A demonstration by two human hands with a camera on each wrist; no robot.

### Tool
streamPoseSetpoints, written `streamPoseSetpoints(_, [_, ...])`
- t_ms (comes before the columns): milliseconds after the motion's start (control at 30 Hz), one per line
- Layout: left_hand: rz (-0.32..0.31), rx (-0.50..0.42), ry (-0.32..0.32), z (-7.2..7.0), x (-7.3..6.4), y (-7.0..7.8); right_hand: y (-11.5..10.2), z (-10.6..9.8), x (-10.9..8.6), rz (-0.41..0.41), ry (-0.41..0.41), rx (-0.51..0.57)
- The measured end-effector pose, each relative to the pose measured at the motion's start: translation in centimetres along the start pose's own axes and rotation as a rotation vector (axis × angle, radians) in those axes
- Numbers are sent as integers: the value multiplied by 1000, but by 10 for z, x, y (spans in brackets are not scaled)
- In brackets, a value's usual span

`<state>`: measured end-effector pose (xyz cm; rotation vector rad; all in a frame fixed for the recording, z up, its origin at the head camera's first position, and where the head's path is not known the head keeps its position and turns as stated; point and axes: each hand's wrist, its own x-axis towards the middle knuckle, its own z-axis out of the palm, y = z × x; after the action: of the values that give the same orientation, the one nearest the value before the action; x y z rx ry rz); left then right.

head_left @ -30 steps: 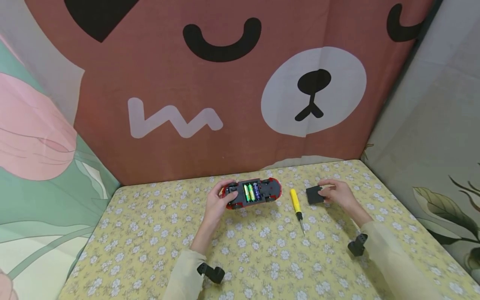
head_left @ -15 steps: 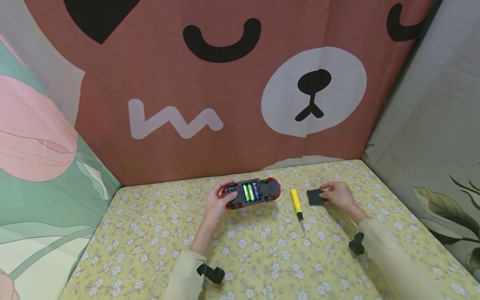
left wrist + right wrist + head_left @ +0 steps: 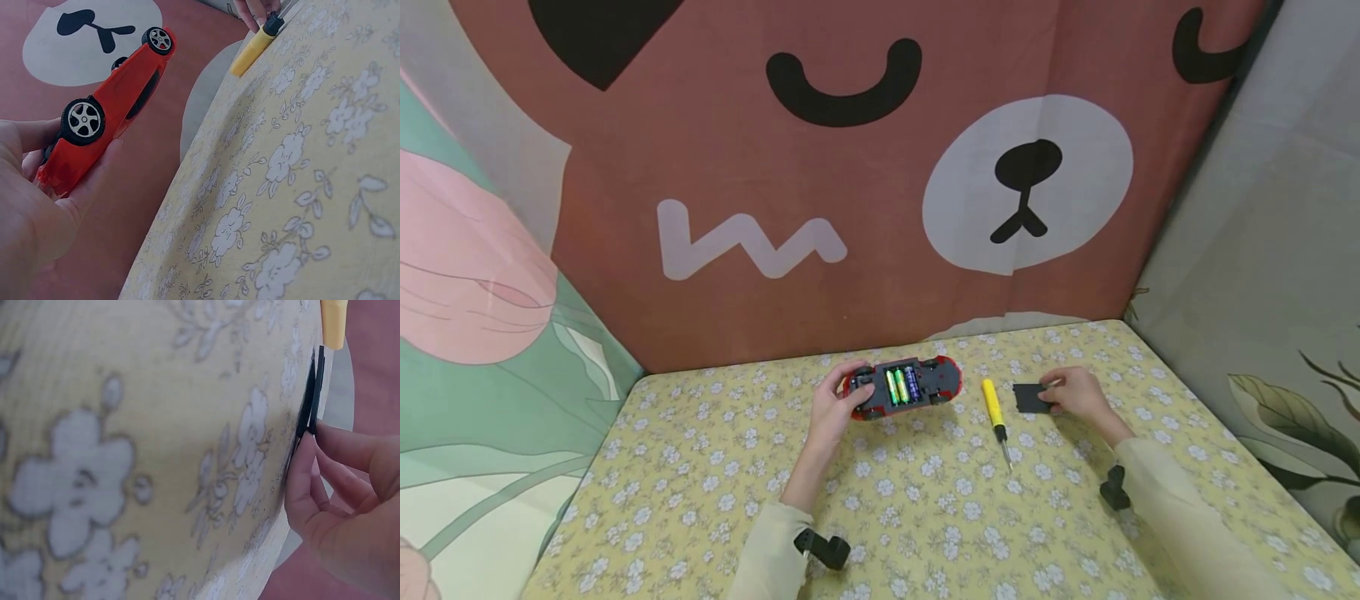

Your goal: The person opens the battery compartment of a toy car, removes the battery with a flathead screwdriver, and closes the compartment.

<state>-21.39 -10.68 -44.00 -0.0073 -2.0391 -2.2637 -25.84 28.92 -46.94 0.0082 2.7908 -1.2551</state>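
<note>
A red toy car (image 3: 938, 380) is held underside up by its left end, in the grip of my left hand (image 3: 833, 398). Several green and dark blue batteries (image 3: 901, 385) fill the open compartment in its grey base. The left wrist view shows the car's red side (image 3: 115, 94) and silver-spoked wheels, with fingers and thumb round one end. My right hand (image 3: 1078, 393) pinches the right edge of a thin black battery cover (image 3: 1029, 398). In the right wrist view this cover (image 3: 317, 387) appears edge-on, close over the cloth, between thumb and fingers.
A screwdriver (image 3: 992, 406) with a yellow handle lies between the car and the cover, tip towards the person. Flowered yellow cloth (image 3: 925, 517) covers the table. A curtain with a bear print (image 3: 880, 308) hangs right behind the back edge.
My right hand has moved slightly down and right with the battery cover, which now lies flatter in the head view. The left hand and the car have hardly moved.
</note>
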Motion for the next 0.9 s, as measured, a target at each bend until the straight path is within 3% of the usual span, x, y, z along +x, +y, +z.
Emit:
streamPoseSetpoints(333, [3,-19,-6,1,0,0,-15,1,2,10,80,4])
streamPoseSetpoints(900, [8,-9,14,0,-1,-1,-54,32,-1,-117,-22,68])
